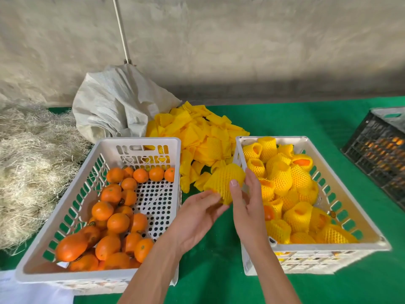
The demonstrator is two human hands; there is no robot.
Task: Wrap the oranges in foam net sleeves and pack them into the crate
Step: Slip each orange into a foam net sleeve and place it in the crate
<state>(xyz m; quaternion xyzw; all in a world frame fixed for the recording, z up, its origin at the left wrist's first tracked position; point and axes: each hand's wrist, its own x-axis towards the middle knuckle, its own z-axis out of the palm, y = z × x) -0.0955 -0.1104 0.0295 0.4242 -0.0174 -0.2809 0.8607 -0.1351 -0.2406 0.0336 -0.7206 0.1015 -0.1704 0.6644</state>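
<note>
head | both hands hold sleeved orange (223,183) between the two white crates, above green table (219,260) | left hand (197,213) cups it from below | right hand (247,205) fingers curled round its right side | right crate (311,249) holds wrapped oranges | left crate (96,275) holds bare oranges (116,222)

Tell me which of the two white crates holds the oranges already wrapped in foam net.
The white crate on the right, beside the right hand. Its fruit sits in yellow foam net sleeves; the left white crate holds only bare oranges.
</note>
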